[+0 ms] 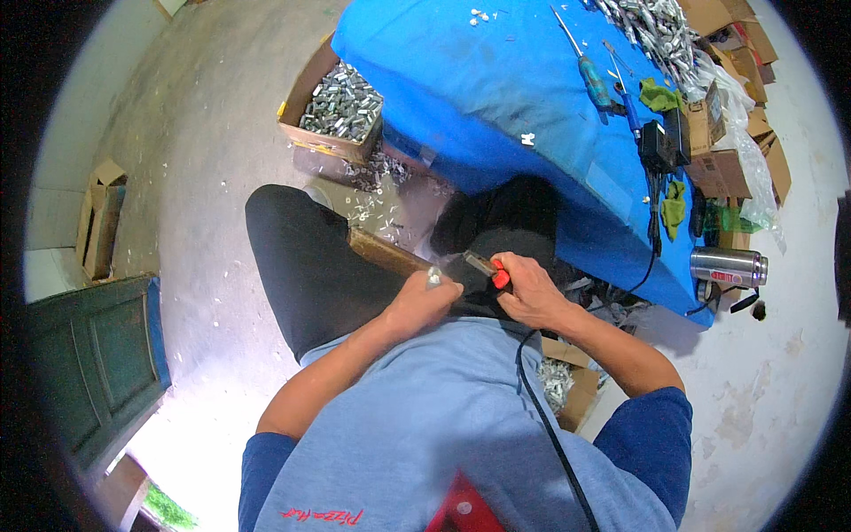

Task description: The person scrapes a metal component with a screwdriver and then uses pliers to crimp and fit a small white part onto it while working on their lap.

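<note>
Above my lap, my left hand (pixel 420 301) is closed around a small silvery metal piece (pixel 433 277), its end poking up past the thumb and finger. Close by on the right, my right hand (pixel 534 294) grips red-handled pliers (pixel 501 274). Their metal jaws (pixel 480 262) point up and left toward the left hand, apart from the silvery piece. Fingers cover most of the pliers' handles and the lower part of the piece.
A blue-covered table (pixel 461 80) stands ahead, bearing screwdrivers (pixel 592 80), a black power adapter (pixel 658 146) and a heap of metal parts (pixel 651 31). A carton (pixel 332 144) of small metal pieces is at its left. A steel flask (pixel 727 266) lies at the right.
</note>
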Action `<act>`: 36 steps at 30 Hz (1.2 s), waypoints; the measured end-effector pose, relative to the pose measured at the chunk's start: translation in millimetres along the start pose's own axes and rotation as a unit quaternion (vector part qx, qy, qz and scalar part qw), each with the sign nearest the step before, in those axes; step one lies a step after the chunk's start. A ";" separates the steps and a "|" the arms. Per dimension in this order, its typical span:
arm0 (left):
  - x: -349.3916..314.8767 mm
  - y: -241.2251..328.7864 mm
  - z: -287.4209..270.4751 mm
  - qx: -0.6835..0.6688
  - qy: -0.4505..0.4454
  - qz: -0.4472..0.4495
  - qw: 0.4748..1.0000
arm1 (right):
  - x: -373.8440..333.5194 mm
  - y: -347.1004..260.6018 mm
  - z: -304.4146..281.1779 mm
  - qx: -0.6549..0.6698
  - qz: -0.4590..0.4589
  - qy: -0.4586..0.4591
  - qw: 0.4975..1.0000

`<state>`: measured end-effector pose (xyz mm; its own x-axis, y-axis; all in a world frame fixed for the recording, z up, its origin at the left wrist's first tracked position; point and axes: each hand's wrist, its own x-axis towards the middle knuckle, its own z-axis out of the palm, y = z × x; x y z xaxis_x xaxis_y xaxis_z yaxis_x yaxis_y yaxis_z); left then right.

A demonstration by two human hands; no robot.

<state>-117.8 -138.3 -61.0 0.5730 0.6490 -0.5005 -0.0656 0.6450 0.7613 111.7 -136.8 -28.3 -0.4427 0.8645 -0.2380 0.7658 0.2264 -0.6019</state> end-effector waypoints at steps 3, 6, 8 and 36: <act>-1.6 -0.1 -0.7 -0.031 -0.010 -0.004 0.999 | 0.0 -17.0 -11.3 0.066 0.033 -0.060 0.995; -0.4 3.0 2.2 0.000 -0.019 -0.001 1.000 | -1.3 -17.0 -8.8 0.047 0.009 -0.091 0.995; 0.7 3.6 4.2 0.012 -0.017 0.014 1.000 | -2.4 -19.5 -8.5 0.035 0.015 -0.099 0.994; 9.5 -3.9 5.9 0.040 0.009 0.020 0.999 | 0.4 -24.8 -3.1 -0.043 0.003 -0.090 0.995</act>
<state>-107.3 -137.0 -66.3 0.5557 0.6812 -0.4767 -0.0216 0.5850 0.8108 94.0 -140.7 -11.1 -0.5093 0.7730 -0.3784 0.8018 0.2663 -0.5350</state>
